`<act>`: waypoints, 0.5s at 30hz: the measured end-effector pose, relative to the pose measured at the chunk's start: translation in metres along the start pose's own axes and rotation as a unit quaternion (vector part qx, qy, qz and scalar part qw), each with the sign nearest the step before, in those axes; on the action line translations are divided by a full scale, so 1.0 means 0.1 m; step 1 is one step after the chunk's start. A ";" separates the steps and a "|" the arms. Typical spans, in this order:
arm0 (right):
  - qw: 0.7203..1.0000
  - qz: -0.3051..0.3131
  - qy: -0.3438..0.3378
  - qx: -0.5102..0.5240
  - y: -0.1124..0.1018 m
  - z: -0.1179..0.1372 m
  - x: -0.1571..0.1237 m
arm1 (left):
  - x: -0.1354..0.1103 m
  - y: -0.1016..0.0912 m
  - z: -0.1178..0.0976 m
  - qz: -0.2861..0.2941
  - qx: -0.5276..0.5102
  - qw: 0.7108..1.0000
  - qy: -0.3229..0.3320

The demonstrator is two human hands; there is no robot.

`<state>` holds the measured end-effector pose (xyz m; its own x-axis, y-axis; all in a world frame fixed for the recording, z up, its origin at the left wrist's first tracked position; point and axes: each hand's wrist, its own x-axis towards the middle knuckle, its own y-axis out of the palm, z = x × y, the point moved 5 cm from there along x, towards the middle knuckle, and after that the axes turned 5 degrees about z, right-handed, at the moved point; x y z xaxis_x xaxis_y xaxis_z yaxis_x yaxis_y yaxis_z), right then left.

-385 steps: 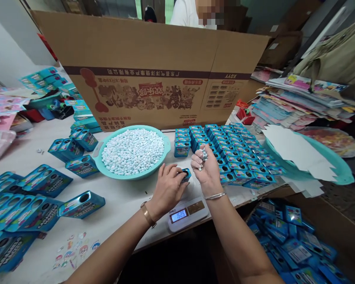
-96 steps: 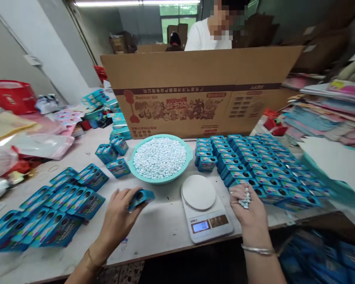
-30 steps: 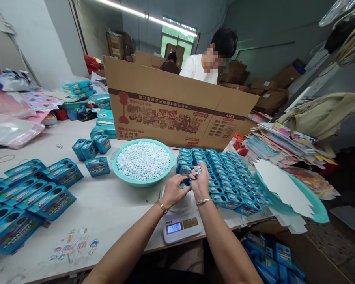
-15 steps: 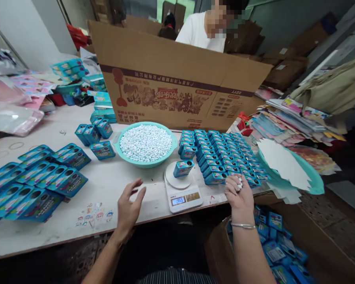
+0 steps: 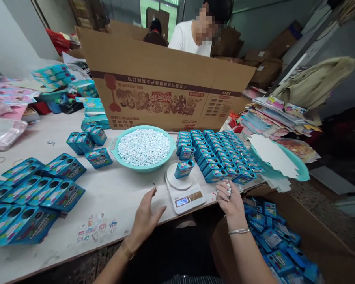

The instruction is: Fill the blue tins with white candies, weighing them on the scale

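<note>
My left hand (image 5: pixel 147 216) is open over the front of the table, left of the scale, with thumb and fingers apart and nothing in it. Several small white candies (image 5: pixel 228 190) show between the curled fingers of my right hand (image 5: pixel 231 200), just right of the scale. On the round plate of the white digital scale (image 5: pixel 185 199) stands one small blue candy box (image 5: pixel 184 169); the display is lit. Behind the scale to the left, a turquoise bowl (image 5: pixel 142 169) is full of pale candies (image 5: pixel 144 146).
Rows of blue boxes (image 5: pixel 213 154) stand right of the bowl. More boxes with round openings (image 5: pixel 38 193) cover the left side. A large carton (image 5: pixel 165 71) rises behind, with a person (image 5: pixel 182 37) beyond it. An open carton of blue boxes (image 5: pixel 279 240) sits below right.
My left hand has moved right, closer to the scale, its fingers straighter. The number on the display differs. My right hand still holds candies, and the camera view has shifted slightly.
</note>
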<state>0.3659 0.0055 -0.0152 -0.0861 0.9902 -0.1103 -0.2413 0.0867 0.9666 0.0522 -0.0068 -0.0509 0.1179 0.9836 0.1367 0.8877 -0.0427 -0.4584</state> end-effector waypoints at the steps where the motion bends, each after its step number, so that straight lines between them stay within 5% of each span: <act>1: 1.000 -0.003 0.002 0.005 0.02 -0.03 0.06 | 0.09 0.11 0.01 0.023 -0.002 1.000 -0.012; 5: 1.000 -0.028 0.000 0.007 0.03 -0.10 0.21 | 0.37 0.47 0.09 0.141 -0.006 0.984 -0.109; 9: 0.999 -0.048 -0.022 0.001 -0.03 -0.05 0.20 | 0.55 0.55 0.12 0.188 0.013 0.972 -0.141; 15: 0.996 -0.042 -0.068 0.025 -0.31 -0.07 0.00 | 0.70 0.47 0.06 0.104 0.137 0.984 -0.035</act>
<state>0.3668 0.0020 -0.0463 0.0650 0.9847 -0.1618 -0.1931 0.1715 0.9661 0.0997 0.0614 -0.0680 0.2450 0.9686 -0.0412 0.6927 -0.2046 -0.6916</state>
